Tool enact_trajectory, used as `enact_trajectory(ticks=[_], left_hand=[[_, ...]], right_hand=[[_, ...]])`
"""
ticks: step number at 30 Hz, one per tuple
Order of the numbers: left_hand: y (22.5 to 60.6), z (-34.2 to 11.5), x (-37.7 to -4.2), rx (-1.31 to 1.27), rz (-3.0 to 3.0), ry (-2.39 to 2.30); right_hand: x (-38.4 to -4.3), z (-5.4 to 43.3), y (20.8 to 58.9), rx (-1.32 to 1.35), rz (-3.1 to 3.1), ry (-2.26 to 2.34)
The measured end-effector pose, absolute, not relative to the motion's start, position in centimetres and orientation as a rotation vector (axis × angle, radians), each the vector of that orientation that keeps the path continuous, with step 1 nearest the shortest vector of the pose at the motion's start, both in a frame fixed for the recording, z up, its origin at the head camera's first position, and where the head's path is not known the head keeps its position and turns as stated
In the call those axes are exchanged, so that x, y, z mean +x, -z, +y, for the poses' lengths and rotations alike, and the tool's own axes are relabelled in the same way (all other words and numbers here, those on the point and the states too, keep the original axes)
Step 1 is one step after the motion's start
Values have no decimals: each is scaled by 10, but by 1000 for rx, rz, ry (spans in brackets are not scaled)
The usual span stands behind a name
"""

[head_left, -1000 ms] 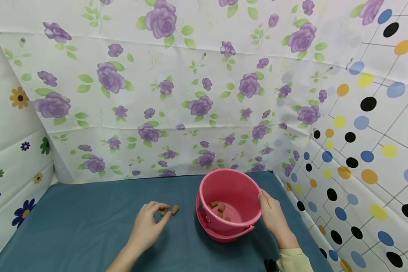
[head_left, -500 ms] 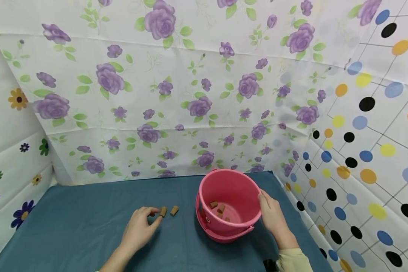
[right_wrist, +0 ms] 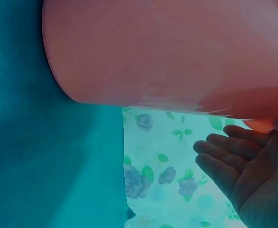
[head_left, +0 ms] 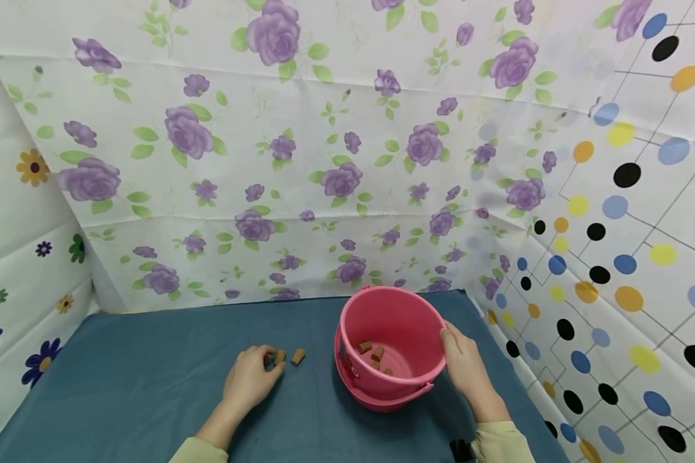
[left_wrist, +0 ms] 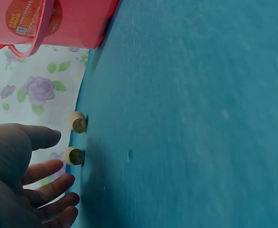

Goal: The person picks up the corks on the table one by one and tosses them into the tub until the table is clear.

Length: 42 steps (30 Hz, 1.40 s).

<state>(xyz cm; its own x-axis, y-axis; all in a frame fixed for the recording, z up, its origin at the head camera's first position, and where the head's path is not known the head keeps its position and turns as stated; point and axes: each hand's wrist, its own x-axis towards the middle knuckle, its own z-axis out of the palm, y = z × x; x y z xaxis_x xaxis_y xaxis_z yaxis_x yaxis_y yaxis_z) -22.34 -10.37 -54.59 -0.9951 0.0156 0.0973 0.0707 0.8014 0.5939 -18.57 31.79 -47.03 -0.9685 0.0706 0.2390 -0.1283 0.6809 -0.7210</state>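
My left hand [head_left: 250, 377] is low over the cloth, thumb and fingers spread to either side of a small brown cork [head_left: 280, 355]. The left wrist view shows a gap between the thumb and that cork [left_wrist: 74, 156]. Just to its right lies a second cork [head_left: 298, 357]. A pink bucket [head_left: 396, 318] stands right of centre, its mouth facing me, with several corks [head_left: 378, 353] on its inner bottom. My right hand [head_left: 466, 366] holds the bucket's right rim with the thumb on top. Its other fingers [right_wrist: 224, 161] reach along the outside in the right wrist view.
A blue cloth [head_left: 145, 373] covers the table. Flowered sheeting [head_left: 301, 161] hangs behind it, and dotted sheeting [head_left: 620, 289] closes the right side. The bucket's pink handle [head_left: 405, 399] hangs down in front. A black object [head_left: 461, 450] is beside the right sleeve.
My left hand first drew back left from the corks, then moved slightly right again, round the left cork. The right hand and bucket have stayed in place.
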Motion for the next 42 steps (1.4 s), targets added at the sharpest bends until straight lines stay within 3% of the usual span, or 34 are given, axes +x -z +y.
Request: enact_trajectory(ticks=[15,42], left_hand=[[551,-92,-233,15,-2874,914],[552,-97,-231,-68,-2895,870]], right_hand=[[-185,317,468,39,-2641,-1205],[-186,318,470,48,-2623,-1200]])
